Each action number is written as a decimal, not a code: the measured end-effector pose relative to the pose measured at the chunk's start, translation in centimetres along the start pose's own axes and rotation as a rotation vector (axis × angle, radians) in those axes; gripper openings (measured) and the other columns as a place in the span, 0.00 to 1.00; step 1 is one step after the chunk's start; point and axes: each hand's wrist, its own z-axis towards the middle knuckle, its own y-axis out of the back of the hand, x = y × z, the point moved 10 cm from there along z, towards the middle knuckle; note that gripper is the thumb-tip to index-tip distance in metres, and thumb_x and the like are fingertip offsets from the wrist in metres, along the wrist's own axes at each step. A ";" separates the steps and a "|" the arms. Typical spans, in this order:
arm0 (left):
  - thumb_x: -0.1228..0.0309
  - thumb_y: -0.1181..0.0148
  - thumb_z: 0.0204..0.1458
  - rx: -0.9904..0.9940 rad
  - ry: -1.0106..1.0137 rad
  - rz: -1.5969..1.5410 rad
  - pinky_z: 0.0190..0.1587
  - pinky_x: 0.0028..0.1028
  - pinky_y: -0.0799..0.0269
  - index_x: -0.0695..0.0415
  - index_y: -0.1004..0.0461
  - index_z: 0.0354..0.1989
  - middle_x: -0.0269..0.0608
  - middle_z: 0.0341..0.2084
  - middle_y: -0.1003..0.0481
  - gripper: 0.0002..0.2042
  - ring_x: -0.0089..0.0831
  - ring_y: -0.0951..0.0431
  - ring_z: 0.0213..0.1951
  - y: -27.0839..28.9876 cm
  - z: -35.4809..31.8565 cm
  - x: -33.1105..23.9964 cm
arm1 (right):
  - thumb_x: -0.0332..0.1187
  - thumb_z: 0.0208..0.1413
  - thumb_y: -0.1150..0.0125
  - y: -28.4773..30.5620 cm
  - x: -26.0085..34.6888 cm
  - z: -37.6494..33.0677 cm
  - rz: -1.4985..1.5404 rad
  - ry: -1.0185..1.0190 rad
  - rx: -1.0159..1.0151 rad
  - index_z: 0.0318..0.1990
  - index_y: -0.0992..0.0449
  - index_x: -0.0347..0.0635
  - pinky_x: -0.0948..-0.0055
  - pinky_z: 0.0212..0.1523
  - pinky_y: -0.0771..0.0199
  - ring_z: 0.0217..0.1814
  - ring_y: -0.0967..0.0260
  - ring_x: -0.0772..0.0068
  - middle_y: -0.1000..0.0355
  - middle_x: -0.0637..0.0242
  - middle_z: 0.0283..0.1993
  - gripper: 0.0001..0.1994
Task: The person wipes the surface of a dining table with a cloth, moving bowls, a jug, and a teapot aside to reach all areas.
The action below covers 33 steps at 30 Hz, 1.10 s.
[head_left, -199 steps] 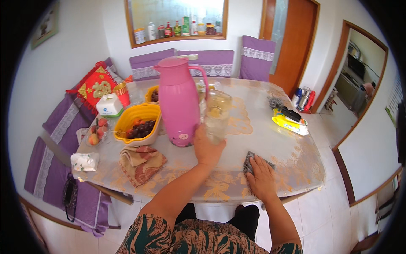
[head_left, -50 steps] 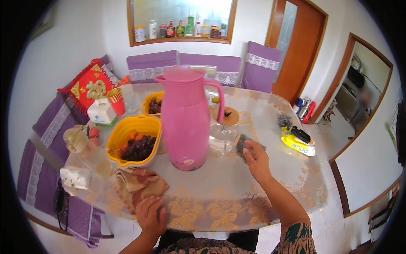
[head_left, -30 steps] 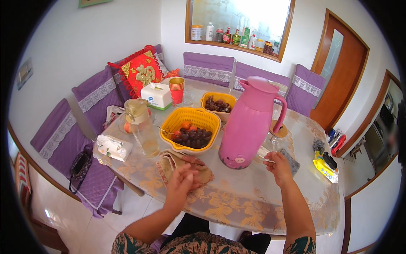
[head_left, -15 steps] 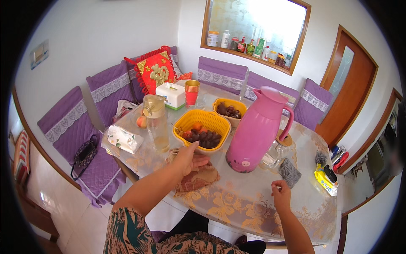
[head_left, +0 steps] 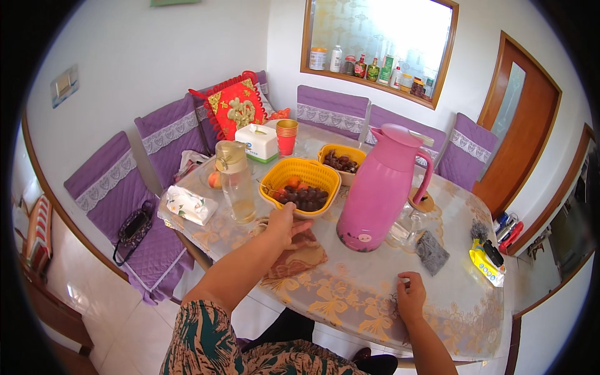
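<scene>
A yellow plastic basket (head_left: 272,199) in a pale outer bowl holds dark grapes (head_left: 306,199) and some orange-red fruit (head_left: 294,182). My left hand (head_left: 284,226) is at its near edge, the thumb over the rim and the fingers lower down, against the bowl's side. Under that hand and wrist lies a folded brown patterned cloth (head_left: 300,255). My right hand (head_left: 410,295) rests low over the table's near right part, its fingers loosely curled with nothing visible in them. Nearest to it is a grey cloth (head_left: 432,252).
A tall pink thermos jug (head_left: 381,187) stands right of the basket. Left are a clear water bottle (head_left: 237,194) and a tissue pack (head_left: 189,205). Behind are a tissue box (head_left: 257,142), stacked cups (head_left: 287,139) and a second fruit basket (head_left: 352,153). A glass jar (head_left: 409,224) is beyond the thermos.
My left hand has moved slightly forward, bringing its thumb onto the basket's near rim. The right hand has shifted a little left and lower. The whole view has tilted slightly.
</scene>
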 end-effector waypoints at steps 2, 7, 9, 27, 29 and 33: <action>0.68 0.56 0.59 -0.017 -0.024 -0.004 0.40 0.34 0.17 0.69 0.40 0.53 0.59 0.43 0.27 0.19 0.48 0.20 0.40 0.0 0.0 0.0 | 0.23 0.49 0.42 0.1 0.1 0.0 -0.018 0.003 0.004 0.38 0.27 0.42 0.70 0.28 0.33 0.25 0.31 0.69 0.31 0.64 0.36 0.08; 0.69 0.55 0.58 -0.005 -0.052 0.005 0.38 0.34 0.17 0.72 0.38 0.49 0.59 0.39 0.26 0.18 0.46 0.19 0.37 -0.3 -0.7 -0.2 | 0.23 0.49 0.42 0.4 0.0 0.0 -0.015 -0.010 0.006 0.38 0.27 0.42 0.70 0.28 0.33 0.25 0.31 0.69 0.30 0.64 0.36 0.08; 0.67 0.55 0.59 0.000 -0.054 0.030 0.38 0.34 0.17 0.71 0.38 0.50 0.59 0.39 0.26 0.18 0.46 0.20 0.38 -0.2 -0.5 -0.4 | 0.23 0.49 0.42 0.4 -0.1 0.1 -0.015 -0.020 0.011 0.38 0.27 0.42 0.71 0.28 0.33 0.25 0.32 0.71 0.30 0.64 0.37 0.08; 0.71 0.37 0.47 0.014 -1.231 1.258 0.54 0.43 0.35 0.56 0.28 0.51 0.49 0.48 0.30 0.20 0.49 0.31 0.53 1.4 -14.6 -4.1 | 0.43 0.62 0.47 -1.4 -1.6 9.9 0.745 -0.623 0.146 0.50 0.31 0.43 0.75 0.37 0.30 0.42 0.28 0.71 0.29 0.67 0.44 0.16; 0.69 0.36 0.45 0.006 -1.237 1.319 0.58 0.46 0.40 0.55 0.27 0.51 0.51 0.51 0.32 0.22 0.51 0.35 0.57 1.8 -14.3 -3.8 | 0.46 0.62 0.47 -2.8 -2.4 10.2 0.791 -0.698 0.222 0.47 0.30 0.44 0.74 0.37 0.30 0.41 0.28 0.69 0.29 0.67 0.44 0.17; 0.55 0.36 0.46 0.056 -1.167 1.461 0.62 0.51 0.48 0.54 0.31 0.58 0.53 0.57 0.36 0.30 0.56 0.41 0.62 1.8 -12.3 -1.9 | 0.53 0.61 0.49 -4.6 -3.2 10.1 0.808 -0.808 0.269 0.36 0.27 0.45 0.72 0.36 0.31 0.39 0.28 0.65 0.30 0.68 0.38 0.19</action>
